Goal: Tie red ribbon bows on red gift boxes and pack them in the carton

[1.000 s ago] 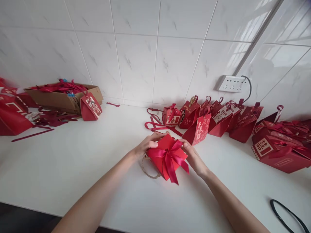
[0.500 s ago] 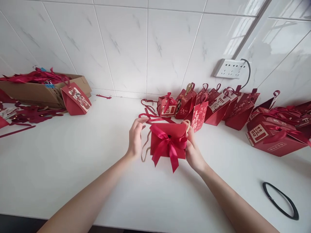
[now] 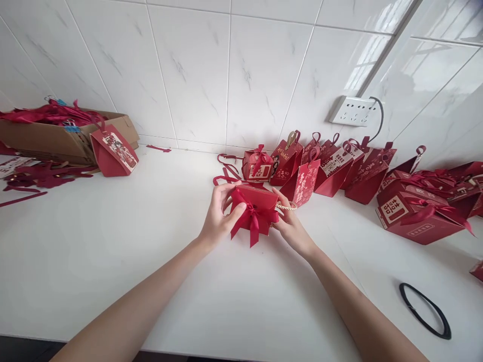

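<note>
Between both hands stands a small red gift box (image 3: 260, 193) with a red satin ribbon bow (image 3: 253, 213) on its front. My left hand (image 3: 222, 213) grips its left side, thumb on the front by the bow and fingers behind. On the other side, my right hand (image 3: 289, 221) holds the box's right edge. A twisted gold cord handle (image 3: 286, 205) sticks out past the right fingers. Just behind is another small box (image 3: 257, 166) with a bow and a printed label. Loose dark red ribbon (image 3: 221, 179) lies behind my left hand.
Several red gift boxes with ribbon loops (image 3: 332, 171) line the wall at right, beside larger bowed boxes (image 3: 422, 211). A cardboard box of ribbons (image 3: 49, 138) and a red box (image 3: 115, 151) stand at left. A black ring (image 3: 424, 309) lies front right; a power strip (image 3: 353, 110) is on the wall.
My left hand has come in from beside the gift box and closed on its left side. The box has tilted and moved slightly left, and its cord handle now sticks out to the right.
</note>
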A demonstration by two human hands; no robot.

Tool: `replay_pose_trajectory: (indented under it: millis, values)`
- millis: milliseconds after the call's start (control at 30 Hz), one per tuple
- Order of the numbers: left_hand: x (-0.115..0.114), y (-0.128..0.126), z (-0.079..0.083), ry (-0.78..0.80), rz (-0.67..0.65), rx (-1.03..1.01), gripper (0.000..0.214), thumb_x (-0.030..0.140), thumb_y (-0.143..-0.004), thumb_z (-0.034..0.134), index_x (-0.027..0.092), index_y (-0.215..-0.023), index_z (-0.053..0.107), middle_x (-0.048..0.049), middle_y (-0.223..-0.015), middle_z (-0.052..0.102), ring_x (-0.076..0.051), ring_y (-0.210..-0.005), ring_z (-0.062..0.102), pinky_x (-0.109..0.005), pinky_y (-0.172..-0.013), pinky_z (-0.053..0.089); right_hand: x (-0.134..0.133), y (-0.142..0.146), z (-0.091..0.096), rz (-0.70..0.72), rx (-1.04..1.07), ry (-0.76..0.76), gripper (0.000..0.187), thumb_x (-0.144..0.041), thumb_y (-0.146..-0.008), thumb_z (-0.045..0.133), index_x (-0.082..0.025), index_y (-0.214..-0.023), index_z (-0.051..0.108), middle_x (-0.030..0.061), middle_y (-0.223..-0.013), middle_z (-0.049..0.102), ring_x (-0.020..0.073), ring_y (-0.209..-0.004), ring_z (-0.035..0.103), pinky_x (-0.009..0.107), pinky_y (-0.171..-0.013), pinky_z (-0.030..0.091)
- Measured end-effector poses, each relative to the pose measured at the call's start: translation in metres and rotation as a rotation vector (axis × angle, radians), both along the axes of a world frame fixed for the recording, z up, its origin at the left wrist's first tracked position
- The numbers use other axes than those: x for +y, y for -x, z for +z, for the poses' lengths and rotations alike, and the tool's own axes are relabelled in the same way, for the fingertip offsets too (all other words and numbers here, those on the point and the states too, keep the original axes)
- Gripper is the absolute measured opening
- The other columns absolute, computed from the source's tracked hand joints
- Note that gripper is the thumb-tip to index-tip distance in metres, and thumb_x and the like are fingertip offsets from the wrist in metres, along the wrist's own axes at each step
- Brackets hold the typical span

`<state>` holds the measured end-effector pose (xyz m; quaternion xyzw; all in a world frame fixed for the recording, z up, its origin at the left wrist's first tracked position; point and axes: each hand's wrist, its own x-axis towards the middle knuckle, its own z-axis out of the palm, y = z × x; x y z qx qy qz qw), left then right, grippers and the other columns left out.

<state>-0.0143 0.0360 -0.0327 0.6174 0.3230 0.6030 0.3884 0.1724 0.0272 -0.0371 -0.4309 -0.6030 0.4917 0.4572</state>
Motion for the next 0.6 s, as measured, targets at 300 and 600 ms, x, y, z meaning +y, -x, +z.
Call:
replay_pose_trajectory:
  millis: [300, 600]
  values:
    - [0.002, 0.000, -0.001, 0.062, 0.024, -0.006, 0.023, 0.035, -0.082, 0.060, 0.022, -0.096, 0.047, -0.0110, -0.133, 0.050, -0.021, -0.128, 0.044, -0.039, -0.103, 0.041, 0.004, -0.002, -0.002, -0.099, 0.010, 0.006, 0.043, -0.046, -0.076, 0.061, -0.025, -0.112, 0.047, 0.0091, -0.126, 0.051, 0.0248, -0.111, 0.054, 0.041, -0.085, 0.050]
    - [0.004, 0.001, 0.005, 0.065, 0.151, 0.050, 0.025, 0.044, -0.074, 0.066, 0.021, -0.076, 0.055, -0.0077, -0.124, 0.059, -0.026, -0.117, 0.054, -0.036, -0.092, 0.050, 0.003, 0.000, 0.011, -0.196, 0.021, 0.040, 0.063, -0.042, -0.071, 0.065, -0.025, -0.123, 0.035, 0.0095, -0.122, 0.051, 0.0192, -0.093, 0.061, 0.034, -0.075, 0.053]
